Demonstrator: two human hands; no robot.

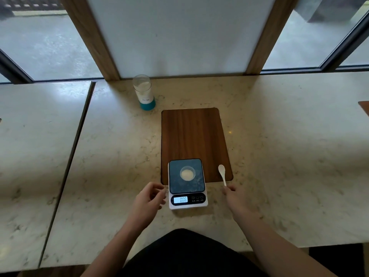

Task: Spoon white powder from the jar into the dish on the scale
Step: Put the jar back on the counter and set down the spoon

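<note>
A small digital scale (pixel 187 202) stands at the near edge of a wooden board. On its dark platform sits a small clear dish (pixel 187 173) holding white powder. The display is lit. A clear jar (pixel 144 92) with a teal base, holding white powder, stands far back on the left, beyond the board. A white spoon (pixel 222 173) lies on the board to the right of the scale, bowl pointing away. My right hand (pixel 236 198) pinches the near end of its handle. My left hand (pixel 148 200) hovers just left of the scale, fingers curled and apart, holding nothing.
The wooden board (pixel 192 134) lies in the middle of a marble counter (pixel 279 156). A seam (pixel 69 154) separates this counter from another slab on the left. Windows and a wooden-framed panel (pixel 179 37) rise behind the counter. A brown corner (pixel 364 106) shows at the right edge.
</note>
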